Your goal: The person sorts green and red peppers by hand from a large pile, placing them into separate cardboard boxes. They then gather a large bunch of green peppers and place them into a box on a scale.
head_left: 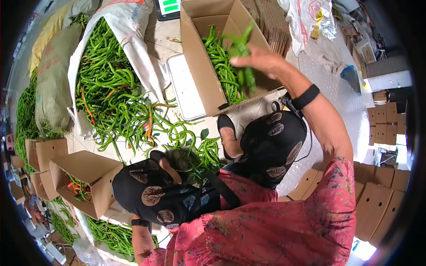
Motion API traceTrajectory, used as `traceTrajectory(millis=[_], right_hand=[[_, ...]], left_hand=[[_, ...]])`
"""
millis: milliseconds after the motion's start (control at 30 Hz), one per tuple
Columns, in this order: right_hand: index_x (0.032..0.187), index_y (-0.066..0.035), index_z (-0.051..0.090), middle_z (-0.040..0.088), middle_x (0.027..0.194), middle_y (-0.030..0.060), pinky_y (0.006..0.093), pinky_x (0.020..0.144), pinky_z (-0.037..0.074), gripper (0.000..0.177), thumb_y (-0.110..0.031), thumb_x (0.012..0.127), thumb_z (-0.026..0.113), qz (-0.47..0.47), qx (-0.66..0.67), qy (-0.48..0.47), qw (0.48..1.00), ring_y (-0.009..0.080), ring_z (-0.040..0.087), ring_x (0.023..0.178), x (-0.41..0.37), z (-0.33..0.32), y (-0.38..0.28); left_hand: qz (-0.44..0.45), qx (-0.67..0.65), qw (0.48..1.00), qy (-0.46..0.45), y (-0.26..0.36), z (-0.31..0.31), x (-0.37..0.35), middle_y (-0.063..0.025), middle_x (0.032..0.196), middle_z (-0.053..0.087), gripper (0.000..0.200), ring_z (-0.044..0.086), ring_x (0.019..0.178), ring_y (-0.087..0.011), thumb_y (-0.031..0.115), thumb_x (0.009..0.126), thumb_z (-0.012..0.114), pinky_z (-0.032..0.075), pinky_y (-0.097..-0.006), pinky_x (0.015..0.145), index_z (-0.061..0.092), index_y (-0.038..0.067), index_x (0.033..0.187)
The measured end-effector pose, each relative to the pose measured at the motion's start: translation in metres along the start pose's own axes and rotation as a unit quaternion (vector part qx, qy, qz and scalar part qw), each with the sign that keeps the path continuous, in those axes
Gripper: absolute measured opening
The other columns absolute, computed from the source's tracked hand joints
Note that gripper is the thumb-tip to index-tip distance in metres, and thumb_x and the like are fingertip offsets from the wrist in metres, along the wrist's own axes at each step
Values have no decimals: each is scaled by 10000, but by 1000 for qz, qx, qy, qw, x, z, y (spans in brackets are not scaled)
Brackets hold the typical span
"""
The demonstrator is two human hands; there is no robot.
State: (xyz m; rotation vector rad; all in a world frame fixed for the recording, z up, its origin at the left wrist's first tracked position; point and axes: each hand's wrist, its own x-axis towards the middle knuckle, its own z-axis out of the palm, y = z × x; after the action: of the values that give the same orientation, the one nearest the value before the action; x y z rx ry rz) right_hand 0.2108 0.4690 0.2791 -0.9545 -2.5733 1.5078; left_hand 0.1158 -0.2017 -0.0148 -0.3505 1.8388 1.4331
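My right hand is closed around a bunch of long green chili peppers, blurred by motion. It is above an open cardboard box that is partly filled with more green chili peppers. Under the box lies a white weighing-scale plate. At the lower left, my left forearm wears a dark band; my left hand is mostly hidden behind my knee, so its fingers do not show. Between my feet are loose green chili peppers.
A white sack spills green chili peppers, a few red, onto the tiled floor. A scale display stands behind. Another cardboard box holds red and green peppers. Flattened cardboard is stacked at the back; bubble wrap lies right.
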Motion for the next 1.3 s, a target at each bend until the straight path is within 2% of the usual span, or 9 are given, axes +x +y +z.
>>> traceTrajectory(millis=[67, 100, 300, 500, 633, 733, 933, 1133, 1300], right_hand=[[1193, 8, 542, 628, 1043, 85, 347, 945, 431, 561, -423, 862, 679, 150, -126, -112, 974, 191, 578, 1016, -6, 6, 4], [1125, 4, 605, 643, 884, 76, 357, 787, 502, 533, -450, 856, 676, 108, -110, -166, 974, 166, 595, 763, -5, 3, 7], [1204, 17, 561, 615, 912, 53, 249, 667, 500, 457, -346, 929, 600, 88, -5, -117, 989, 117, 581, 767, -43, -20, -11], [1259, 29, 510, 659, 975, 185, 236, 451, 486, 674, -470, 830, 653, 171, 318, -186, 914, 182, 646, 654, -128, 18, -93], [1267, 14, 505, 654, 1003, 164, 223, 511, 480, 441, -231, 912, 598, 243, 316, -320, 859, 144, 632, 694, -152, 72, -93], [1240, 2, 530, 650, 990, 111, 212, 556, 469, 351, -190, 946, 551, 271, 342, -332, 836, 112, 598, 712, -137, 123, -76], [1154, -36, 591, 639, 969, 42, 228, 677, 455, 287, -229, 942, 577, 301, 396, -207, 843, 80, 560, 787, -82, 238, -6], [1138, -68, 603, 641, 981, 36, 247, 695, 464, 316, -288, 911, 613, 322, 365, -200, 850, 91, 569, 819, -66, 311, 63], [1118, -72, 602, 645, 1005, 38, 278, 711, 478, 307, -297, 909, 612, 354, 304, -171, 868, 113, 587, 852, -59, 317, 95]], left_hand=[[-6, 6, 1000, -11, 4, 9, 8, -108, 907, 685, 270, 655, 789, -173, 175, 931, 551, 522, -304, 712, 591, 2, 1134], [-9, 7, 1000, -17, 7, 13, 12, -108, 908, 685, 271, 656, 791, -175, 175, 931, 552, 522, -306, 714, 591, 2, 1136], [-27, 13, 999, -45, 16, 31, 24, -110, 914, 689, 275, 659, 800, -190, 176, 930, 559, 523, -317, 726, 592, 5, 1144], [-20, -42, 995, -87, 43, 41, 36, -112, 920, 692, 280, 663, 808, -206, 177, 930, 567, 524, -328, 737, 592, 8, 1152], [79, 100, 992, -7, 83, 66, 49, -119, 913, 696, 246, 673, 803, -209, 126, 905, 572, 524, -327, 737, 605, -8, 1109], [279, 322, 895, 129, 127, 105, 61, -166, 818, 666, 137, 658, 719, -285, 60, 857, 586, 514, -352, 681, 641, -13, 959], [497, 465, 731, -39, 161, 175, 102, -150, 1074, 595, 407, 545, 1040, -334, 10, 698, 599, 439, -405, 871, 606, 68, 1100], [461, 645, 590, -154, 127, 234, 159, -102, 1211, 539, 422, 465, 1159, -292, 81, 780, 538, 390, -423, 900, 574, 79, 1201], [508, 444, 738, 23, 145, 232, 149, -168, 1123, 548, 483, 506, 1036, -345, -20, 706, 587, 411, -444, 872, 537, 36, 1183]])
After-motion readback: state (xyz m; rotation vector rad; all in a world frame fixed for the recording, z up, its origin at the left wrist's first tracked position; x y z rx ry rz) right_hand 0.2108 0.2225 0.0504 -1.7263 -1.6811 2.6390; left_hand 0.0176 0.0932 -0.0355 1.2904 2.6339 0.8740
